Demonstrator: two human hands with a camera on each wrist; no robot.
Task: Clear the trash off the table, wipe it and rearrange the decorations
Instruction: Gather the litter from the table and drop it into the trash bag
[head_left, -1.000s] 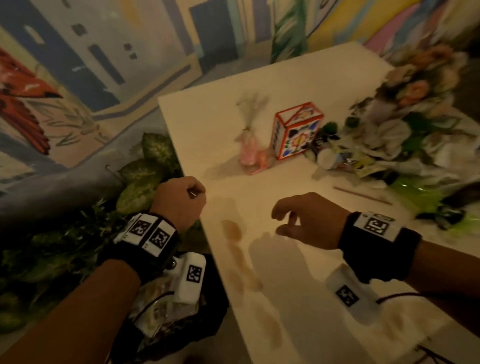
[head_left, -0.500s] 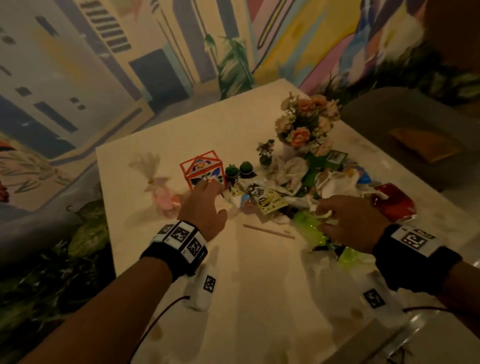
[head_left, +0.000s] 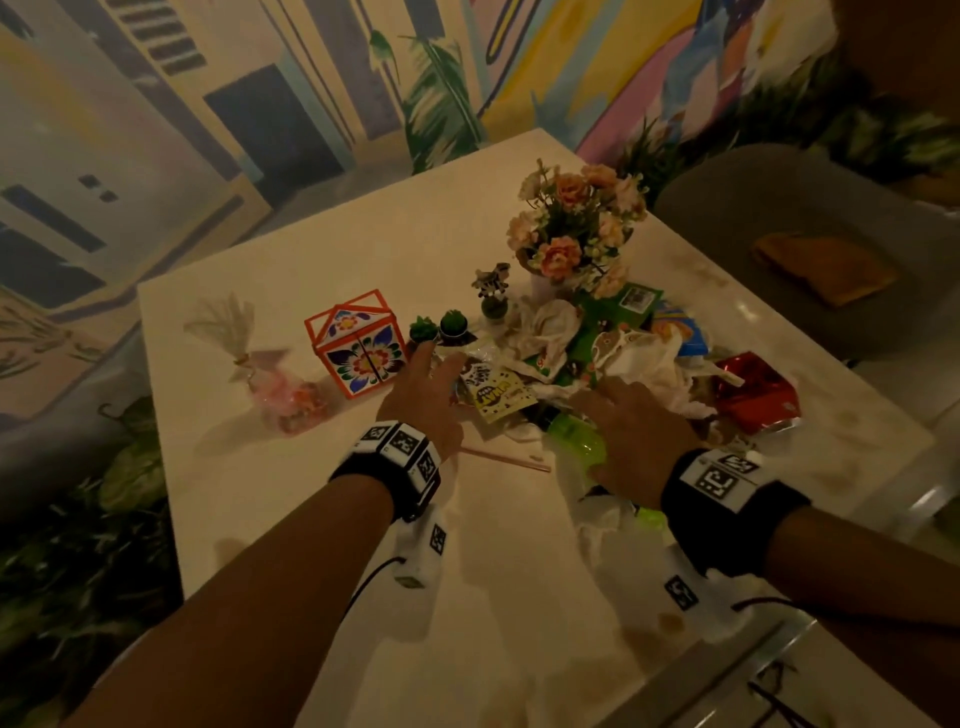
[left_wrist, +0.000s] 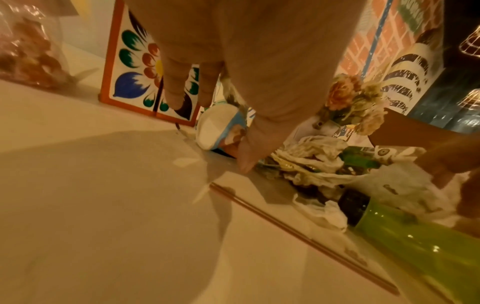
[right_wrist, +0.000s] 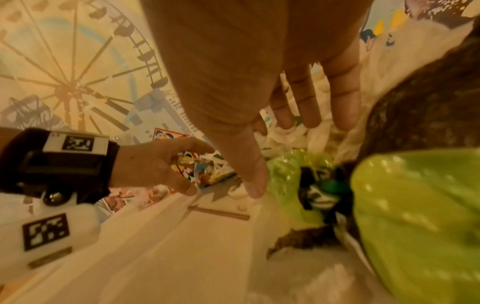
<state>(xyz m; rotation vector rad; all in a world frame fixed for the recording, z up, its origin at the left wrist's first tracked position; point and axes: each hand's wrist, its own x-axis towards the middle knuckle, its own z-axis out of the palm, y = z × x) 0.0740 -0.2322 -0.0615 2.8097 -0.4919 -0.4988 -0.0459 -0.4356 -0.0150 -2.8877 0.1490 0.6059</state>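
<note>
Beyond both sets of fingers, trash (head_left: 587, 358) is lying heaped on the table (head_left: 311, 260). Left hand (head_left: 423, 397) is hovering with relaxed fingers beside a floral box (head_left: 358, 345), holding nothing. Right hand (head_left: 636, 431) is spreading loosely above a green bottle (head_left: 576, 441), just short of a tissue (head_left: 649, 364).

The white square table (head_left: 322, 249) lies bare on the near side of the orange-framed flower-painted box (head_left: 358, 345) and behind it. Right of the box, crumpled white tissues (head_left: 550, 325), a yellow snack wrapper (head_left: 498, 397), a green plastic bottle (head_left: 576, 441) and a red foil bag (head_left: 753, 389) crowd together. A thin wooden stick (head_left: 506, 460) lies just in front of that pile. A pink cellophane bundle (head_left: 285, 389) stands left of the box.
</note>
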